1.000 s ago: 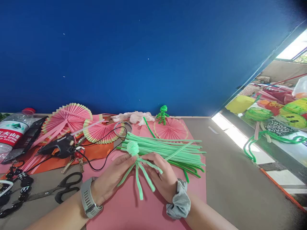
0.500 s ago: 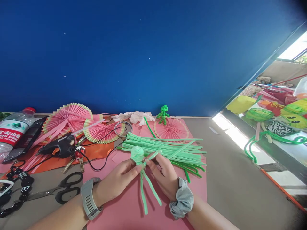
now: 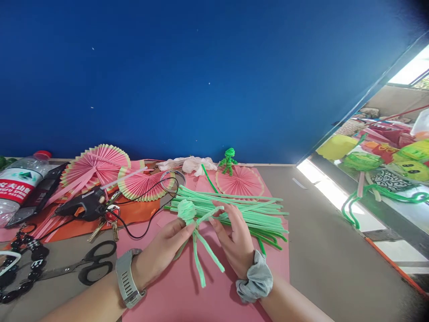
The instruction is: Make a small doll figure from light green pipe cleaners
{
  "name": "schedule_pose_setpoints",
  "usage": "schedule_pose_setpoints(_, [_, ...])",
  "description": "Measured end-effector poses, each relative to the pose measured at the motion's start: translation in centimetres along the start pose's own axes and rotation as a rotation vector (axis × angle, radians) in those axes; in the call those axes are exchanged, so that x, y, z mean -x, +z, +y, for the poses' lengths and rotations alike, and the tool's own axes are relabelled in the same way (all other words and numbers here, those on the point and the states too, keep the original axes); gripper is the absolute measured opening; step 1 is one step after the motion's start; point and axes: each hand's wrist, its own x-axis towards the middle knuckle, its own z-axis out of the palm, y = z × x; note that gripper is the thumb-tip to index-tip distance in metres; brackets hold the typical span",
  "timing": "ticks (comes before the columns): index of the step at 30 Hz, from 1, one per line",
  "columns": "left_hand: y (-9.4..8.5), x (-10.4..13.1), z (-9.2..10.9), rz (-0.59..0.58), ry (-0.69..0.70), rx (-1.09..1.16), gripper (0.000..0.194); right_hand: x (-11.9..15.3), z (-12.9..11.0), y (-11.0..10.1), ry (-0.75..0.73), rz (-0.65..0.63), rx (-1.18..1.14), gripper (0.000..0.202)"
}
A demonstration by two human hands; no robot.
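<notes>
A light green pipe-cleaner figure (image 3: 186, 212) with a wound round head is pinched just below the head by my left hand (image 3: 164, 246), its thumb and fingers closed. Two pipe-cleaner strands (image 3: 210, 253) hang from it like legs, and another slants up to the right. My right hand (image 3: 233, 235) is at that slanted strand, thumb and forefinger apart on either side of its end. Whether a fingertip touches it I cannot tell. Behind both hands lies a bundle of green pipe cleaners (image 3: 264, 219) on pink paper (image 3: 161, 295).
A finished-looking green pipe-cleaner figure (image 3: 229, 162) stands at the back by a pink paper fan (image 3: 239, 182). To the left lie scissors (image 3: 95, 264), keys (image 3: 114, 223), a black glue gun (image 3: 83, 204), a beaded string (image 3: 36, 264) and a plastic bottle (image 3: 20, 183). A blue panel (image 3: 201, 89) rises behind.
My right thumb and forefinger have parted from their pinch near the figure and moved slightly right. The figure's head has tipped a little left and its legs have swung in my left hand.
</notes>
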Motion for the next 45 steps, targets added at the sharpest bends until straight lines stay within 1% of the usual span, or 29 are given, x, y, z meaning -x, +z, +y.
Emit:
schedule_pose_setpoints(3, [0.2, 0.2, 0.6, -0.026, -0.037, -0.056, 0.028, 0.2, 0.0, 0.0, -0.066, 0.027, -0.068, 0.017])
schedule_pose_setpoints(5, [0.4, 0.2, 1.2, -0.058, -0.017, -0.052, 0.026, 0.4, 0.0, 0.0, -0.131, 0.033, -0.077, 0.020])
schedule_pose_setpoints(7, [0.5, 0.3, 1.6, -0.089, 0.009, -0.030, 0.027, 0.4, 0.0, -0.1, -0.181, 0.029, -0.053, 0.021])
schedule_pose_setpoints(10, [0.6, 0.2, 1.7, -0.109, 0.002, 0.018, 0.027, 0.3, 0.1, -0.3, -0.238, -0.012, 0.065, 0.022])
schedule_pose_setpoints(14, [0.6, 0.2, 1.6, -0.097, -0.005, 0.025, 0.026, 0.1, 0.2, -0.6, -0.343, -0.102, 0.237, 0.025])
schedule_pose_setpoints(17, [0.6, 0.2, 1.6, -0.085, 0.023, 0.028, 0.022, 0.1, 0.1, -0.7, -0.404, -0.156, 0.305, 0.026])
schedule_pose_setpoints(20, [0.6, 0.1, 1.6, -0.081, 0.046, -0.001, 0.021, 0.1, -0.1, -0.7, -0.408, -0.203, 0.301, 0.030])
schedule_pose_setpoints(23, [0.5, 0.1, 1.4, -0.044, 0.044, -0.098, 0.028, 0.0, -0.1, -0.7, -0.413, -0.233, 0.272, 0.037])
schedule_pose_setpoints(26, [0.4, 0.1, 1.3, -0.008, 0.074, -0.174, 0.030, -0.1, -0.1, -0.7, -0.460, -0.293, 0.226, 0.046])
schedule_pose_setpoints(28, [0.4, 0.2, 1.2, -0.009, 0.099, -0.205, 0.029, -0.1, 0.0, -0.7, -0.486, -0.312, 0.196, 0.049])
schedule_pose_setpoints(31, [0.5, 0.2, 1.2, -0.039, 0.143, -0.205, 0.025, 0.0, 0.2, -0.6, -0.471, -0.278, 0.159, 0.046])
schedule_pose_setpoints(35, [0.8, 0.1, 1.1, -0.151, 0.209, -0.118, 0.024, 0.2, 0.4, -0.5, -0.426, -0.217, 0.056, 0.033])
schedule_pose_setpoints(37, [0.8, 0.1, 0.9, -0.184, 0.208, -0.100, 0.023, 0.2, 0.3, -0.4, -0.407, -0.203, 0.006, 0.028])
schedule_pose_setpoints(39, [0.8, 0.2, 0.8, -0.176, 0.182, -0.124, 0.021, 0.2, 0.2, -0.4, -0.358, -0.181, -0.007, 0.022])
schedule_pose_setpoints(42, [0.6, 0.4, 0.6, -0.132, 0.134, -0.199, 0.022, 0.1, 0.0, -0.4, -0.201, -0.145, -0.019, 0.016])
schedule_pose_setpoints(44, [0.5, 0.6, 0.6, -0.111, 0.130, -0.247, 0.022, -0.1, -0.1, -0.3, -0.121, -0.164, -0.060, 0.012])
schedule_pose_setpoints(45, [0.4, 0.7, 0.6, -0.107, 0.136, -0.266, 0.022, -0.2, -0.2, -0.3, -0.107, -0.186, -0.085, 0.008])
